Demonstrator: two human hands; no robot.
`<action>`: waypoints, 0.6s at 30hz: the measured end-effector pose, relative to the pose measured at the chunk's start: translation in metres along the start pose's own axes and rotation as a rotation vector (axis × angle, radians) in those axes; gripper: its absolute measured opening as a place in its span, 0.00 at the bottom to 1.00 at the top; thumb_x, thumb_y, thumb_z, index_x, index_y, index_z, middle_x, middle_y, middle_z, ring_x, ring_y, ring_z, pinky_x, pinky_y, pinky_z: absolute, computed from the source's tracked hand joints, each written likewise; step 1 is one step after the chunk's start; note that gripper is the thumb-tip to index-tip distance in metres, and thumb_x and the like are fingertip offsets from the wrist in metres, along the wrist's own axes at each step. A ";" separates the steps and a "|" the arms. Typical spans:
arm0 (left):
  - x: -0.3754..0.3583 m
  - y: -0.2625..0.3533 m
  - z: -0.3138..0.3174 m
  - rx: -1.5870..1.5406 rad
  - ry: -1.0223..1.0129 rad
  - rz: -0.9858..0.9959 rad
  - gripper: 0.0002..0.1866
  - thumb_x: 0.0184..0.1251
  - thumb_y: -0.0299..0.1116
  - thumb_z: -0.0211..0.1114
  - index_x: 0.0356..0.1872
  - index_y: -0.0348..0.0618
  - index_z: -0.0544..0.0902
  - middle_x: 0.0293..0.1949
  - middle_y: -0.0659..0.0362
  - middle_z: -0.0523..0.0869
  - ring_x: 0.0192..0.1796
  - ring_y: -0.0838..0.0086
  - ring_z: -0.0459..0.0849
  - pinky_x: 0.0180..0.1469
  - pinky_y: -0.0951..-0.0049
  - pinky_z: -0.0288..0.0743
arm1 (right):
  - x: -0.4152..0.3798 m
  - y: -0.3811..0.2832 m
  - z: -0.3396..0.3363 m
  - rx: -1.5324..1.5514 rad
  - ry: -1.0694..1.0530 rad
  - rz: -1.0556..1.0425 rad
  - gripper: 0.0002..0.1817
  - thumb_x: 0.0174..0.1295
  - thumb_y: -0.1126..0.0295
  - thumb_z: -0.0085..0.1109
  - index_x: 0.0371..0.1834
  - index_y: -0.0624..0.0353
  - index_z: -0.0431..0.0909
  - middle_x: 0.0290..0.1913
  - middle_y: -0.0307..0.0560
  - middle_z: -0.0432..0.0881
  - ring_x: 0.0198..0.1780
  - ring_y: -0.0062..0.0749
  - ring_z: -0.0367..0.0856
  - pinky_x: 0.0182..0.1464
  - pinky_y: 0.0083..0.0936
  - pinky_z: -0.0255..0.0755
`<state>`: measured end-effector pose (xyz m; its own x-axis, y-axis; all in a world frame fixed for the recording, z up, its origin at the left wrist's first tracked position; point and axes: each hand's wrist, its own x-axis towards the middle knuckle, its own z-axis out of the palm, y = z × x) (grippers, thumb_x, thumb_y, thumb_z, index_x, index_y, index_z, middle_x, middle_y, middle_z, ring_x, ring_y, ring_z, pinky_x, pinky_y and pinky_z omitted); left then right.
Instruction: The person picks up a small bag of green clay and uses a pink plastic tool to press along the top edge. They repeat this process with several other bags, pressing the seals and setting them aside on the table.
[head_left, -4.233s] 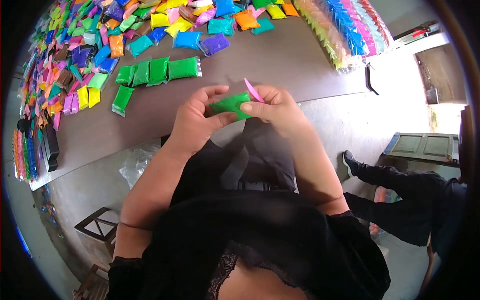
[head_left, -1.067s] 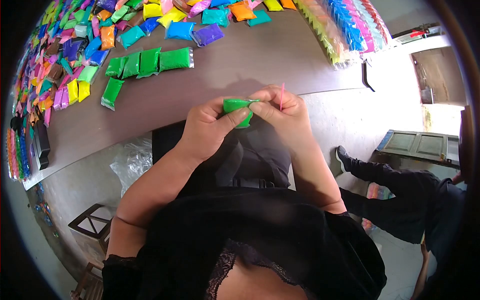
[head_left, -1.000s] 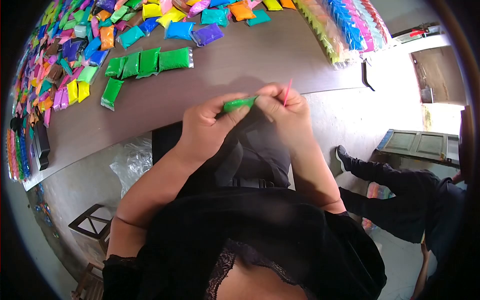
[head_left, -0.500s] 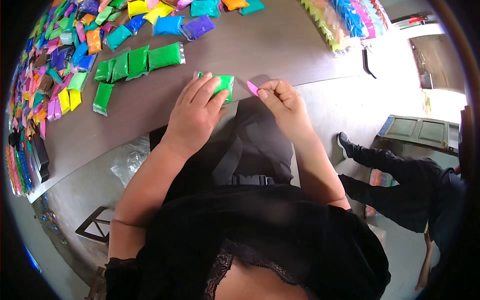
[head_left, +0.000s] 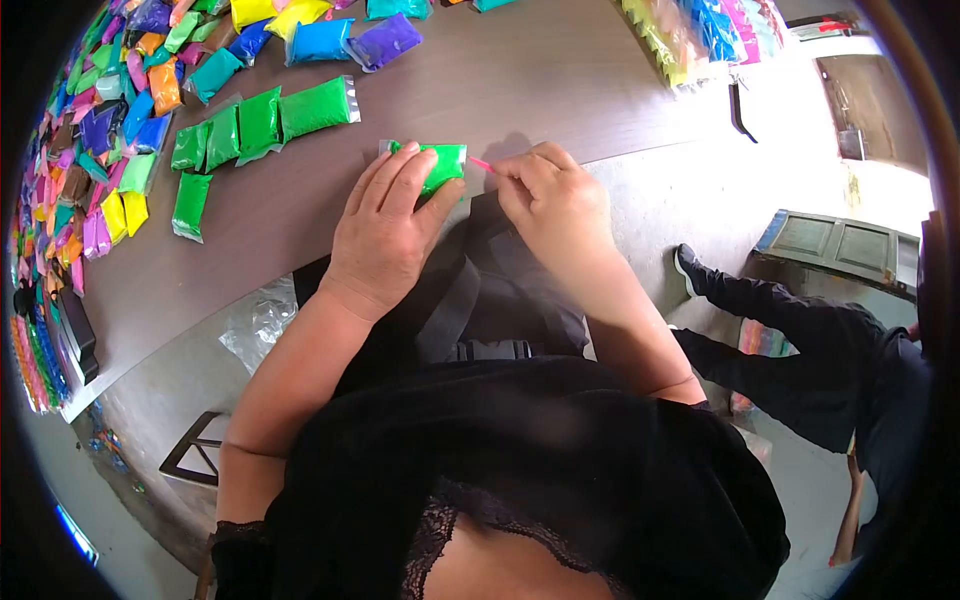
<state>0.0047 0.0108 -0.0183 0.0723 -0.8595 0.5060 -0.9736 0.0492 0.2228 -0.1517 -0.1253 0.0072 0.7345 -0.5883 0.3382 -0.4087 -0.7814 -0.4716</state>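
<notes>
Near the table's front edge, my left hand (head_left: pixel 388 215) lies over a green packet (head_left: pixel 446 168), its fingers on top and its thumb along the lower side. A thin pink tool (head_left: pixel 481 164) is pinched in my right hand (head_left: pixel 555 200), its tip close to the packet's right end. Whether the tip touches the packet I cannot tell. Further left on the table, a row of green packets (head_left: pixel 259 125) lies side by side, with one more green packet (head_left: pixel 190 206) below the row's left end.
Many coloured packets (head_left: pixel 102 130) cover the table's left side. A purple packet (head_left: pixel 385 42) and a blue one lie at the back. Clear-wrapped coloured strips (head_left: pixel 700 35) sit at the back right. Another person (head_left: pixel 800 350) in dark clothes is at the right, beyond the table.
My right hand has turned and moved slightly left, bringing the pink tool nearer the green packet's right end. My left hand stays on the packet. The view has shifted a little.
</notes>
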 end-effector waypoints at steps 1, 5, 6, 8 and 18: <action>0.000 0.000 0.000 -0.006 0.006 -0.005 0.20 0.60 0.27 0.71 0.55 0.53 0.86 0.58 0.54 0.79 0.63 0.56 0.79 0.66 0.54 0.75 | 0.001 0.000 -0.002 0.013 -0.005 -0.003 0.03 0.61 0.68 0.65 0.31 0.52 0.84 0.34 0.43 0.82 0.32 0.43 0.85 0.33 0.38 0.80; 0.001 0.001 0.000 -0.015 -0.001 -0.009 0.21 0.59 0.27 0.71 0.55 0.54 0.86 0.58 0.54 0.79 0.63 0.56 0.79 0.66 0.55 0.75 | 0.003 0.001 0.000 0.031 -0.038 -0.081 0.05 0.61 0.66 0.65 0.30 0.53 0.83 0.34 0.45 0.82 0.30 0.45 0.84 0.33 0.39 0.79; 0.001 0.001 0.000 -0.019 0.001 -0.012 0.20 0.59 0.27 0.71 0.55 0.53 0.86 0.58 0.54 0.79 0.63 0.56 0.79 0.66 0.55 0.75 | 0.005 0.002 -0.001 0.005 -0.060 -0.052 0.05 0.61 0.66 0.65 0.30 0.53 0.83 0.34 0.45 0.83 0.30 0.46 0.84 0.33 0.39 0.79; 0.001 0.000 -0.001 -0.020 0.001 -0.015 0.20 0.59 0.27 0.72 0.54 0.52 0.86 0.58 0.54 0.79 0.63 0.56 0.79 0.66 0.55 0.75 | 0.007 0.000 -0.003 -0.018 -0.082 -0.023 0.06 0.61 0.65 0.64 0.30 0.53 0.83 0.34 0.45 0.83 0.31 0.47 0.84 0.33 0.40 0.80; 0.000 0.000 0.000 -0.048 0.024 -0.015 0.17 0.61 0.28 0.72 0.53 0.49 0.87 0.58 0.55 0.79 0.63 0.56 0.80 0.65 0.56 0.75 | 0.012 0.001 -0.004 -0.067 -0.132 -0.015 0.09 0.63 0.62 0.64 0.30 0.54 0.83 0.33 0.49 0.82 0.32 0.50 0.84 0.35 0.44 0.79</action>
<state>0.0048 0.0108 -0.0185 0.0929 -0.8479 0.5219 -0.9608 0.0612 0.2705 -0.1455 -0.1340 0.0138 0.8036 -0.5478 0.2326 -0.4294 -0.8043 -0.4107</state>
